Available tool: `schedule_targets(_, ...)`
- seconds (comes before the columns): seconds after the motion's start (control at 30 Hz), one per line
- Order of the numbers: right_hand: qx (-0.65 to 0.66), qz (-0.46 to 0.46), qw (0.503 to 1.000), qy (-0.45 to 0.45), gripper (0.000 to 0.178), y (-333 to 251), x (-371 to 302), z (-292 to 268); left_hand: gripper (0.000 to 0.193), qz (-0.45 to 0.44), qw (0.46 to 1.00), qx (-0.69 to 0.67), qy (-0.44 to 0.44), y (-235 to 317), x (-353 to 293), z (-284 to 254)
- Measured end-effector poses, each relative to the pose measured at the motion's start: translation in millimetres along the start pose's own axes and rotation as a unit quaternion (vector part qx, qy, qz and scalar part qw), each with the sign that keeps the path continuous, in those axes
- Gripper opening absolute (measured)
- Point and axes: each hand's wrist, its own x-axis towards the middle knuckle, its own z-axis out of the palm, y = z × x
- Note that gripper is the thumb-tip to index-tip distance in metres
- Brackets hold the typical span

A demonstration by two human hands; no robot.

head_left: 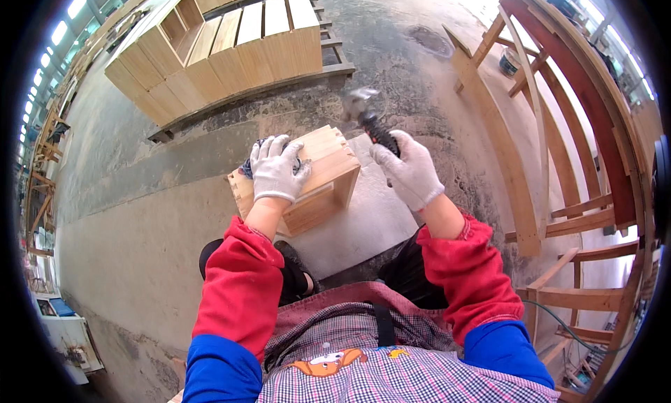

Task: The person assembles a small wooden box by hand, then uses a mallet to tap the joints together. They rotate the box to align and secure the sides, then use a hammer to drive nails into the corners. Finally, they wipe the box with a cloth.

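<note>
A pale wooden drawer box [323, 167] with jagged finger joints at its corners stands tilted in front of me. My left hand [275, 171], in a white work glove, rests on its top with fingers bent over a bunched dark patterned cloth [245, 168]. Most of that cloth is hidden under the palm. To the right of the box my right hand [411, 167], gloved too, is closed around the black and red grip of a hammer [379, 132]. The hammer's metal head is raised and smeared by motion.
A pale sheet [381, 211] lies on the floor under the box. Beyond it, several wooden drawer boxes [244, 61] sit on a pallet [339, 69]. Wooden frames [510, 144] lean at the right, with a bucket [509, 62] behind. A white cabinet [66, 336] stands lower left.
</note>
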Motion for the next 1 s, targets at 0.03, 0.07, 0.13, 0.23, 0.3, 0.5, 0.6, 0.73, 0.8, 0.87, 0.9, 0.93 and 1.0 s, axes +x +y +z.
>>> schedule_targets(0.03,0.026,-0.014,0.999,0.015,0.028,-12,-1,-3,0.038,0.001,1.000,-0.003,0.000,0,2,1)
schedule_targets(0.07,0.052,-0.023,0.998,0.029,0.027,-26,-5,-5,0.039,0.000,1.000,-0.006,-0.003,1,2,1)
schedule_targets(0.13,0.105,-0.054,0.992,0.052,0.024,-36,-11,2,0.039,-0.001,1.000,-0.004,-0.004,0,2,-1)
schedule_targets(0.23,-0.061,-0.018,0.998,0.020,0.023,24,-11,17,0.039,0.004,1.000,-0.009,0.001,5,4,2)
schedule_targets(0.3,-0.124,0.008,0.992,-0.021,0.024,30,-2,18,0.039,0.001,1.000,-0.009,0.008,3,8,1)
schedule_targets(0.5,0.027,-0.017,0.999,0.019,0.027,-20,-3,-1,0.040,0.002,1.000,0.007,0.000,1,5,1)
schedule_targets(0.6,0.091,-0.075,0.990,0.072,0.024,-4,-10,16,0.040,-0.001,1.000,0.006,-0.001,4,6,0)
schedule_targets(0.73,-0.123,0.050,0.990,-0.054,0.032,46,4,17,0.040,0.003,1.000,-0.001,0.007,4,7,4)
schedule_targets(0.8,-0.129,-0.032,0.991,-0.017,0.036,30,11,10,0.040,-0.001,1.000,0.003,0.005,4,10,3)
schedule_targets(0.87,-0.045,-0.019,0.999,-0.006,0.035,4,18,9,0.039,-0.010,1.000,0.011,-0.004,2,5,-1)
schedule_targets(0.9,-0.009,-0.015,1.000,0.000,0.034,-9,14,9,0.039,-0.010,1.000,0.011,-0.004,2,4,0)
schedule_targets(0.93,0.022,-0.036,0.999,0.023,0.034,-9,14,14,0.039,-0.011,1.000,0.011,-0.004,3,3,0)
schedule_targets(1.0,0.085,-0.078,0.990,0.077,0.034,-6,16,22,0.039,-0.005,1.000,0.008,-0.004,5,5,0)
